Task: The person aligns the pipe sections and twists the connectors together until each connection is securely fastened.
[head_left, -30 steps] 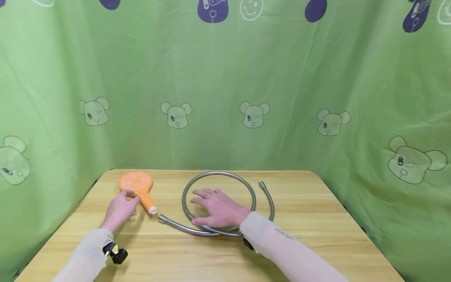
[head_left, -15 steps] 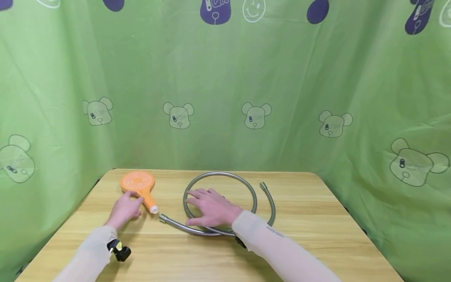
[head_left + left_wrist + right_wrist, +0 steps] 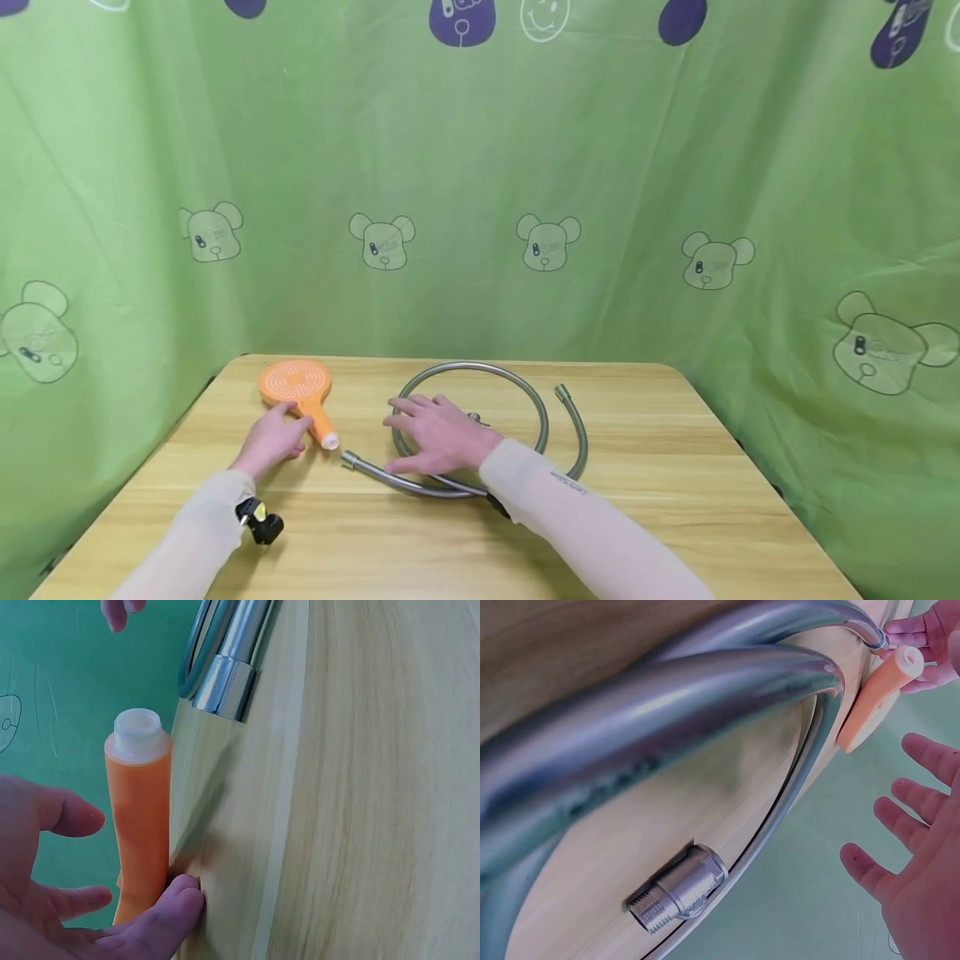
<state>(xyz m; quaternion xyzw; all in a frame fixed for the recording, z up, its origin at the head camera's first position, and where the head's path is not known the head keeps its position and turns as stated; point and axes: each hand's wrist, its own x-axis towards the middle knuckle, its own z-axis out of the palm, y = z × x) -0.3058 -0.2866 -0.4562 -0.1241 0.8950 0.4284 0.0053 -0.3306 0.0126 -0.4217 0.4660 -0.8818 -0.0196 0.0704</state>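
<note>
An orange shower head (image 3: 296, 382) with a white threaded neck (image 3: 138, 735) lies at the table's far left. My left hand (image 3: 272, 439) is at its handle (image 3: 141, 817), thumb and fingers spread about it without closing; whether a fingertip touches it is hard to tell. A grey metal shower hose (image 3: 543, 417) lies coiled in the middle, one end nut (image 3: 349, 459) close to the handle's neck. Over the coil's left side hovers my right hand (image 3: 442, 437), fingers spread, holding nothing. Inside the loop lies a small metal fitting with a threaded end (image 3: 681, 889), partly hidden by my right hand in the head view.
The hose's other end (image 3: 562, 392) points toward the back right. A wooden table (image 3: 675, 467) carries everything, with a green patterned curtain (image 3: 465, 300) around its back and sides. Small black cameras are strapped to both wrists.
My right hand has shifted left across the coil, and the small fitting has come into sight beside it. The left hand stays by the shower head's handle. The shower head and hose lie as before.
</note>
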